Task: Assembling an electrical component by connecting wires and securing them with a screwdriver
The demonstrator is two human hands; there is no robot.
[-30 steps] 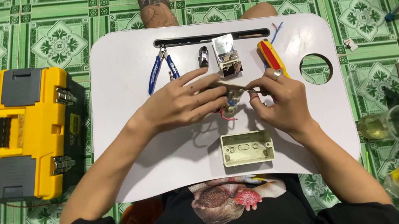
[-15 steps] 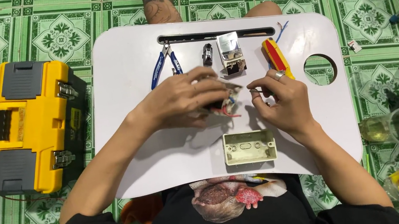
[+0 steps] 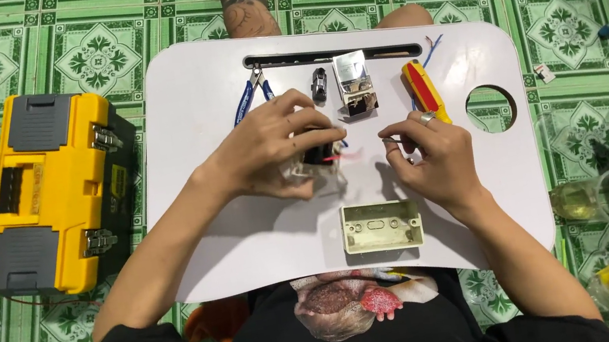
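L hand (image 3: 273,147) curled shut round small dark switch part (image 3: 318,154) w/ red wire, mid white lap tray (image 3: 233,230); R hand (image 3: 431,156) just beside, fingertips pinched, can't tell on what; beige wall box (image 3: 381,225) near, below

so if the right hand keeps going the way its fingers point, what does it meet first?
Probably the red wire sticking out of the small electrical part in the left hand. The right hand points left across a short bare gap; its height over the white lap table is unclear.
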